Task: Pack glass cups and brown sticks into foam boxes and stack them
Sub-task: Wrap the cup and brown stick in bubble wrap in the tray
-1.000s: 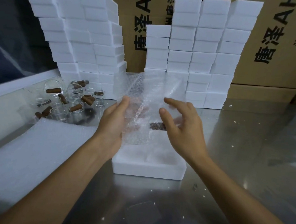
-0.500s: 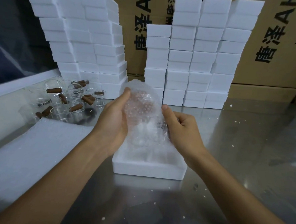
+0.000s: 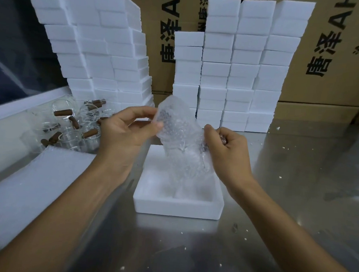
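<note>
A roll of clear bubble wrap (image 3: 179, 140) stands tilted over an open white foam box (image 3: 178, 205) at the middle of the steel table. My left hand (image 3: 125, 133) pinches the wrap's upper left edge. My right hand (image 3: 228, 151) grips its right side, fingers curled round it. Something dark shows through the wrap near my right fingers; what is inside is hard to make out. Several glass cups (image 3: 70, 138) and brown sticks (image 3: 63, 113) lie in a heap at the left.
Tall stacks of white foam boxes (image 3: 240, 62) stand at the back, with a leaning stack (image 3: 100, 48) to the left, before cardboard cartons (image 3: 332, 50). A pile of white foam sheets (image 3: 32, 182) lies at the near left. Foam crumbs dot the steel table (image 3: 296, 194).
The flat bubble wrap sheet has been rolled into a bundle. My hands went from spread beside it to gripping it, and the bundle now tilts left over the box.
</note>
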Demonstrator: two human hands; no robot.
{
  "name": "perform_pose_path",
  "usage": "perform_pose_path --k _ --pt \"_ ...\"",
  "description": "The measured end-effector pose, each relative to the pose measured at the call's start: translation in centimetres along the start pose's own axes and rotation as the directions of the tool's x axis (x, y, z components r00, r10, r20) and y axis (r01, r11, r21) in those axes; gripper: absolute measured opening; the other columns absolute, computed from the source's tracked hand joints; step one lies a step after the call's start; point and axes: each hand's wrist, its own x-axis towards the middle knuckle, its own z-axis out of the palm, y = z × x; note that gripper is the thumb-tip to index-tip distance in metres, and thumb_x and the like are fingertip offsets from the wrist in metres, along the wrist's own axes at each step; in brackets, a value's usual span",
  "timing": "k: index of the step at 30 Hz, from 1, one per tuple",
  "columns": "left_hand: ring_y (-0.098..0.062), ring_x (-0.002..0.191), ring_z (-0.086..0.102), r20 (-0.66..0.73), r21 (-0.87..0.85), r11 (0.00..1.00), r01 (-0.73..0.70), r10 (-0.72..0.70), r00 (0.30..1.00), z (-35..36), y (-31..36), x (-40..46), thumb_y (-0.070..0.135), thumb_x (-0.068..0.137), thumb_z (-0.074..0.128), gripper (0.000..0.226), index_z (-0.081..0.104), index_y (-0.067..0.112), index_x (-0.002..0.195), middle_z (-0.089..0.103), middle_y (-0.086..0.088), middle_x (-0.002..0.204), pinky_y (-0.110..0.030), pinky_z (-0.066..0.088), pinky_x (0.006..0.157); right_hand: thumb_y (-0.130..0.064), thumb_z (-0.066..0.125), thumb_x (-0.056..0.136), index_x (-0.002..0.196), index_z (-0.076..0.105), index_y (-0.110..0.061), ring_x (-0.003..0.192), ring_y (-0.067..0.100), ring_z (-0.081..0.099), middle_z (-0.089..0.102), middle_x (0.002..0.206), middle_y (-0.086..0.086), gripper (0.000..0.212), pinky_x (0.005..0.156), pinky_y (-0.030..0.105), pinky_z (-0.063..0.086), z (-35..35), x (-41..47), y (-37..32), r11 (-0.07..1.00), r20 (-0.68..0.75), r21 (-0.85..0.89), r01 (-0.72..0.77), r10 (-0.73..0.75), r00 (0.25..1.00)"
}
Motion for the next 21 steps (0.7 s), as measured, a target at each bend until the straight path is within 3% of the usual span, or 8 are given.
perform_pose_path --k 4,7,9,10,12,15,17,21 --pt "-0.005 0.077 0.071 0.019 0.104 0.982 -0.155 0.154 0.988 0.5 -0.4 -0.4 -0.005 0.076 0.076 0.026 0.075 0.020 0.084 0.076 0.010 0.081 -0.013 0.054 0.071 -0.027 0.057 0.097 0.055 0.041 -0.016 0.044 0.004 0.031 0.034 0.046 -0.015 0.046 0.044 0.014 0.028 0.1 0.0 0.1 0.999 -0.023 0.004 0.037 -0.037 0.999" --pt "0.001 0.082 0.070 0.179 0.268 0.912 -0.312 0.271 0.946 0.8 -0.6 -1.0 -0.010 0.082 0.069 0.035 0.073 0.025 0.086 0.074 0.017 0.081 -0.011 0.052 0.076 -0.027 0.057 0.098 0.056 0.042 -0.015 0.046 0.004 0.033 0.037 0.047 -0.014 0.046 0.046 0.015 0.029 0.1 -0.1 0.0 0.998 -0.037 0.018 0.068 -0.067 0.997" --pt "-0.001 0.084 0.068 0.319 0.300 0.862 -0.408 0.313 0.895 1.1 -0.5 -1.5 0.005 0.085 0.065 0.025 0.071 0.029 0.086 0.072 0.016 0.082 -0.013 0.051 0.077 -0.027 0.057 0.098 0.057 0.044 -0.013 0.047 0.004 0.034 0.040 0.048 -0.012 0.045 0.047 0.016 0.030 0.1 -0.3 -0.2 0.995 -0.049 0.019 0.097 -0.096 0.994" --pt "-0.005 0.084 0.068 0.395 0.284 0.865 -0.415 0.288 0.872 1.2 -0.3 -1.8 0.017 0.086 0.062 0.013 0.072 0.026 0.085 0.072 0.011 0.081 -0.017 0.050 0.077 -0.026 0.057 0.098 0.057 0.044 -0.013 0.047 0.005 0.035 0.041 0.048 -0.012 0.045 0.047 0.015 0.031 0.2 -0.3 -0.3 0.994 -0.060 0.021 0.111 -0.110 0.992" --pt "-0.015 0.079 0.062 0.519 0.330 0.842 -0.427 0.216 0.827 1.5 -0.5 -2.4 0.040 0.085 0.060 0.026 0.071 0.017 0.081 0.066 0.002 0.076 -0.027 0.046 0.077 -0.023 0.058 0.098 0.055 0.042 -0.019 0.046 0.004 0.037 0.042 0.047 -0.014 0.046 0.049 0.014 0.031 0.2 -0.4 -0.5 0.990 -0.093 0.023 0.139 -0.137 0.986" --pt "-0.021 0.090 0.052 0.559 0.578 0.682 -0.447 0.068 0.826 2.0 -1.1 -3.2 0.068 0.069 0.065 0.034 0.062 0.035 0.077 0.057 0.013 0.075 -0.027 0.036 0.087 -0.020 0.058 0.098 0.056 0.042 -0.022 0.047 0.004 0.040 0.043 0.047 -0.014 0.046 0.050 0.014 0.032 0.3 -0.5 -0.6 0.981 -0.121 0.015 0.196 -0.193 0.974" --pt "-0.022 0.096 0.050 0.562 0.625 0.648 -0.436 0.014 0.827 2.0 -1.3 -3.2 0.072 0.063 0.063 0.033 0.059 0.042 0.075 0.055 0.019 0.079 -0.025 0.032 0.092 -0.020 0.059 0.098 0.057 0.044 -0.019 0.047 0.004 0.042 0.045 0.048 -0.013 0.043 0.050 0.014 0.034 0.5 -0.8 -0.6 0.977 -0.104 0.017 0.212 -0.209 0.972" --pt "-0.023 0.096 0.052 0.589 0.630 0.621 -0.466 0.010 0.808 1.7 -1.0 -2.7 0.070 0.066 0.060 0.037 0.069 0.034 0.070 0.062 0.016 0.084 -0.029 0.028 0.092 -0.021 0.059 0.098 0.062 0.050 -0.010 0.049 0.003 0.047 0.051 0.050 -0.013 0.039 0.051 0.013 0.036 1.1 -1.2 -0.5 0.975 -0.072 0.020 0.221 -0.219 0.973"
